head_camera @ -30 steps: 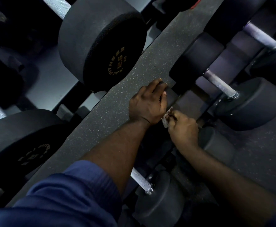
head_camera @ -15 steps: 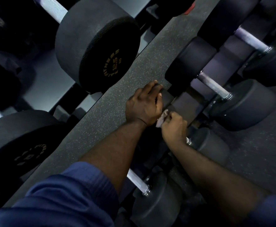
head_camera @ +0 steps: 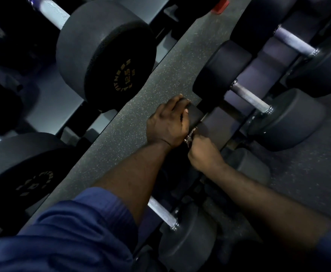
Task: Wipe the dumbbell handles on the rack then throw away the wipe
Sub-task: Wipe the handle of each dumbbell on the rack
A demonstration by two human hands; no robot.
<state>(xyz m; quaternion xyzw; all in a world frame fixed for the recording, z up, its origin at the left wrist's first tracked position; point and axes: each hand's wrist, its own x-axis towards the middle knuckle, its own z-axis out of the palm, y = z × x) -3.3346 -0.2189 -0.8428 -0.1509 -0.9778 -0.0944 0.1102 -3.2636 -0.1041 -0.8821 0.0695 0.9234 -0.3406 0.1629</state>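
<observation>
Left hand [head_camera: 165, 124]: fingers curled over the black dumbbell head [head_camera: 196, 114] on the rack [head_camera: 217, 122]. Right hand [head_camera: 204, 154]: fingers clamped on the white wipe [head_camera: 189, 137], which shows between the two hands, touching both. Handle under right-hand fingers hidden.

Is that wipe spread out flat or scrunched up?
Scrunched up: only a small crumpled pale scrap of the wipe pokes out of the right hand, whose fingers curl round it.
</observation>
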